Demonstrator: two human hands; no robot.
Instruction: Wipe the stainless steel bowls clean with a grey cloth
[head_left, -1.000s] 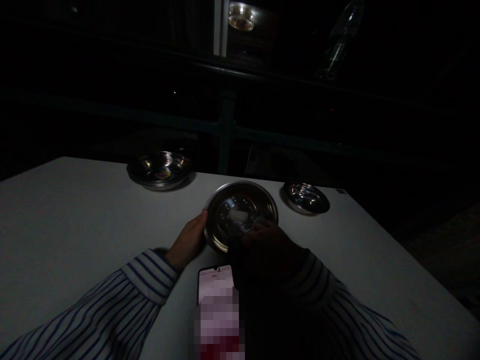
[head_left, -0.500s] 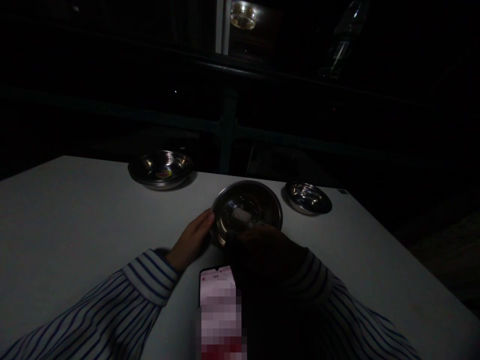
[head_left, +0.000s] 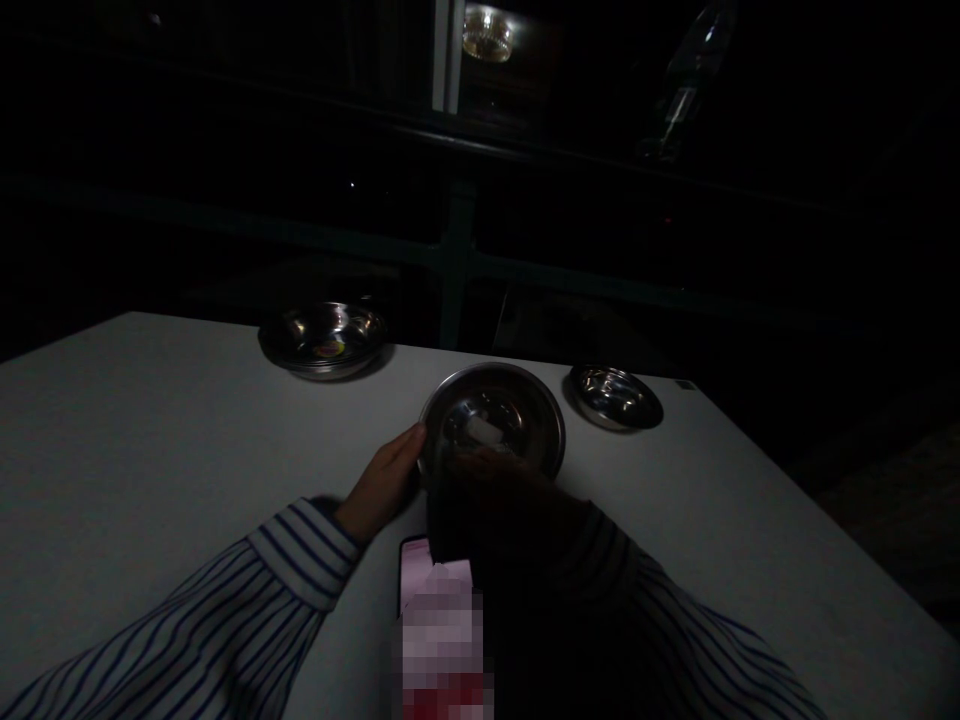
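Observation:
A shiny steel bowl (head_left: 536,405) stands on the white table in front of me, its opening facing me. My left hand (head_left: 384,485) grips its left rim, thumb on the edge and fingers outside. My right hand (head_left: 517,495) is deep in shadow over the bowl's near side, fingers reaching inside. Beneath that hand a dark, limp-looking shape (head_left: 448,525) hangs down over the top of a phone; I cannot make out what it is. A pale patch, perhaps a reflection, shows on the bowl's inner bottom.
A lit phone (head_left: 439,610) lies on the white table (head_left: 187,430) between my forearms. Steel bowls (head_left: 322,370), seemingly stacked, stand at the back left. A smaller steel bowl (head_left: 615,400) sits at the back right. Beyond the table's far edge it is very dark.
My right hand has shifted left and slightly down inside the bowl. The dark shape under it now covers part of the phone's top. My left hand and the bowl have hardly moved.

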